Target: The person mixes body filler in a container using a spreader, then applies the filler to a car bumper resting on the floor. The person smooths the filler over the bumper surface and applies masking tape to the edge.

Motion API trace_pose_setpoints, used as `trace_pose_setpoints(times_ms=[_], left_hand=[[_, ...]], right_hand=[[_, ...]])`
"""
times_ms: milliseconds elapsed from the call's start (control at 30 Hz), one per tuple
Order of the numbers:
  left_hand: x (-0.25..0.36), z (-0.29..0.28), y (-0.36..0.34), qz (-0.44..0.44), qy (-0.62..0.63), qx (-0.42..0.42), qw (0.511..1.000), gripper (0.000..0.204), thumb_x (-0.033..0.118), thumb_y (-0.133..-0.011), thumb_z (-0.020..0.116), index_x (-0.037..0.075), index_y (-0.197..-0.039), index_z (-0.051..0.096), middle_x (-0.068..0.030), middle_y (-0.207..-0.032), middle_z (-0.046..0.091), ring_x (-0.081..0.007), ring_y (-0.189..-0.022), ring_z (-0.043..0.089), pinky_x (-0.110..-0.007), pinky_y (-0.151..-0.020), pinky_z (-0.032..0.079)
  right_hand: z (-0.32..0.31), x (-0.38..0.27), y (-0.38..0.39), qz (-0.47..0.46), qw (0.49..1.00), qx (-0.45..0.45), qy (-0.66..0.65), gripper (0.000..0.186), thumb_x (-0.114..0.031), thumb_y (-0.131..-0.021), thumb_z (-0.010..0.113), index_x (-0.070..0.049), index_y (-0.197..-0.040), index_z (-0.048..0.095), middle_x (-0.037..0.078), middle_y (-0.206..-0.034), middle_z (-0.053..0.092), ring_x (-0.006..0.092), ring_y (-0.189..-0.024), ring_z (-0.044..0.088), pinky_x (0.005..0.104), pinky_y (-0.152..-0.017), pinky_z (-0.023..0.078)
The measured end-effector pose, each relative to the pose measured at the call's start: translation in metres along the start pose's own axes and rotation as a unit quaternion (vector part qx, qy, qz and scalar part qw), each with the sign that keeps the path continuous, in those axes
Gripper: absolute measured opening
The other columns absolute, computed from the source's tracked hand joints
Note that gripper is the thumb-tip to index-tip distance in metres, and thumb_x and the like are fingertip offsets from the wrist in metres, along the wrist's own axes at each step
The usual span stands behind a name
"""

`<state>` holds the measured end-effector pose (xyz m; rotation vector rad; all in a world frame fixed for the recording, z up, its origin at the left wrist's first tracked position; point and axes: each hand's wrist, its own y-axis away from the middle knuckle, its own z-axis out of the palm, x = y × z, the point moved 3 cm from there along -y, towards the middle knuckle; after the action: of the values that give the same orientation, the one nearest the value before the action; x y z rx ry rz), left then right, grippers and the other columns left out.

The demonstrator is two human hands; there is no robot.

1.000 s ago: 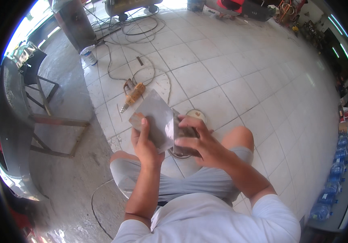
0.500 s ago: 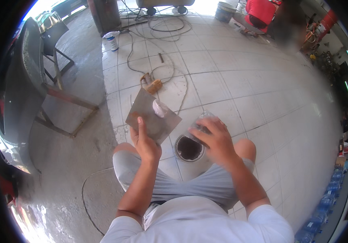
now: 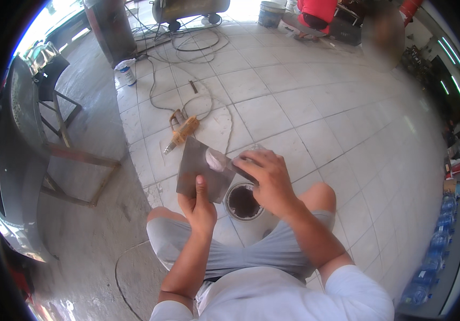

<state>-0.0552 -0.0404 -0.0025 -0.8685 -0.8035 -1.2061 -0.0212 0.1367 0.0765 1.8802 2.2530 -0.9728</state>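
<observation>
1. Left grip [image 3: 198, 209] clasps a square grey plate [image 3: 192, 160], thumb on top, just left of the open round tin [image 3: 245, 219]; a pale pinkish lump [image 3: 216, 160] sits on the plate. Right grip [image 3: 267, 179] pinches a flat dark piece [image 3: 247, 170] above the tin, fingers hiding much of it; whether it touches the lump, I cannot tell.
2. Rough concrete [image 3: 96, 230] covers the ground far left of the tin. Pale square tiles [image 3: 337, 134] with dark joints lie under the tin and spread beyond and right of it.
3. Well left of the tin, a curved grey panel [image 3: 24, 144] stands beside a rusty metal frame [image 3: 83, 157].
4. Beyond the tin to the left come a dark pillar [image 3: 109, 32], a white-and-blue container [image 3: 126, 75] at its foot, then a yellow heat gun [image 3: 185, 128], its cable looping over the tiles between the tin and a wheeled tank [image 3: 187, 9].
5. Bent knees [image 3: 321, 193] flank the tin. Far beyond it, a bucket [image 3: 270, 14] stands left of a crouching person in red [image 3: 315, 13].
6. Far right of the tin, blue bottles [image 3: 433, 251] line up; beyond them, lit tubes [image 3: 451, 52] glow.
</observation>
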Motion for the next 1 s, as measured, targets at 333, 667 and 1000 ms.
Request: trace_pose_setpoints(times_ms=[333,667,1000], left_hand=[[0.0,0.015,0.003,0.061,0.022,0.064,0.996,0.025,0.018,-0.107,0.067,-0.002,-0.121,0.062,-0.0085,-0.114,0.07,-0.0122,-0.099,0.064,-0.028,-0.085,0.052],[0.022,-0.008,-0.028,0.023,0.082,0.141,0.986,0.029,0.018,-0.106,0.069,0.003,-0.128,0.058,-0.0096,-0.127,0.066,-0.0179,-0.114,0.063,-0.037,-0.096,0.054],[-0.009,0.01,0.004,-0.131,0.076,0.061,0.987,0.031,0.016,-0.103,0.071,0.002,-0.128,0.06,-0.0071,-0.115,0.07,-0.0163,-0.1,0.067,-0.032,-0.088,0.054]], right_hand=[[0.015,-0.017,0.01,0.014,0.993,-0.053,-0.108,0.055,0.014,-0.07,0.062,-0.007,-0.119,0.076,0.009,-0.119,0.072,0.0351,-0.109,0.064,0.0459,-0.096,0.051],[0.006,0.019,0.037,0.087,0.957,0.024,-0.275,0.058,0.019,-0.077,0.06,-0.005,-0.128,0.07,0.014,-0.133,0.063,0.0334,-0.121,0.064,0.0408,-0.103,0.052],[0.001,0.016,0.029,-0.076,0.94,-0.07,-0.324,0.079,0.022,-0.069,0.061,-0.011,-0.139,0.046,0.02,-0.148,0.047,0.0415,-0.138,0.053,0.0448,-0.105,0.051]])
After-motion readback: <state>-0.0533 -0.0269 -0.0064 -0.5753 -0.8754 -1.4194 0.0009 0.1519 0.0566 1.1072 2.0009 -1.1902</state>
